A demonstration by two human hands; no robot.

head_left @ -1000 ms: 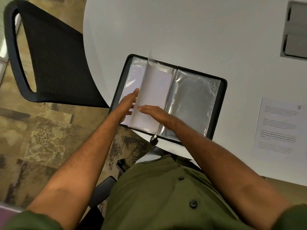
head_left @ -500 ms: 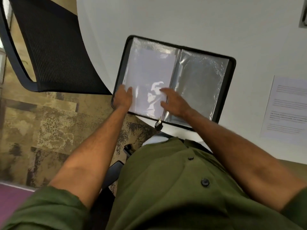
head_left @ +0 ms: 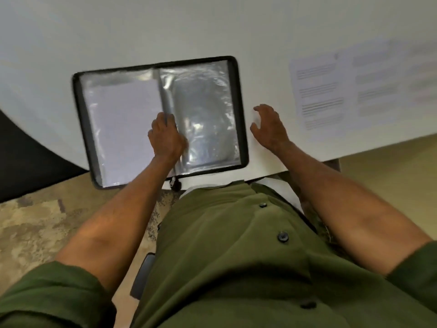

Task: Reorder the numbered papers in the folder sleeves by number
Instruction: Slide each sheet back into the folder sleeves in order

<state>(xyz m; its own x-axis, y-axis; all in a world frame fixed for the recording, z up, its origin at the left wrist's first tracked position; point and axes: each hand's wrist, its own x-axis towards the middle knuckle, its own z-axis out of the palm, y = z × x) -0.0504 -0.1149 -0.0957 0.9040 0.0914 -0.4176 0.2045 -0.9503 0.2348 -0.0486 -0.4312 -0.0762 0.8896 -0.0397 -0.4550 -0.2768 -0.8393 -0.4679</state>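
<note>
A black zip folder [head_left: 239,95] lies open on the white table [head_left: 212,27], its near edge hanging over the table's rim. The left sleeve [head_left: 120,124] holds a white sheet, blank side up. The right sleeve [head_left: 208,110] is clear plastic and looks empty. My left hand [head_left: 165,136] rests flat on the folder's spine, fingers together, holding nothing. My right hand [head_left: 269,126] hovers just right of the folder, fingers spread and curled, empty. Printed papers [head_left: 316,91] lie on the table further right, blurred; no numbers are readable.
More printed sheets [head_left: 387,76] lie beyond the first paper at the right. A black mesh chair [head_left: 26,162] stands at the left beside the table. Patterned carpet [head_left: 35,228] shows below. My green shirt fills the foreground.
The sleeve page has been laid flat to the left. My left hand moved from the folder's left edge to the spine. My right hand left the folder and moved right, toward the loose papers.
</note>
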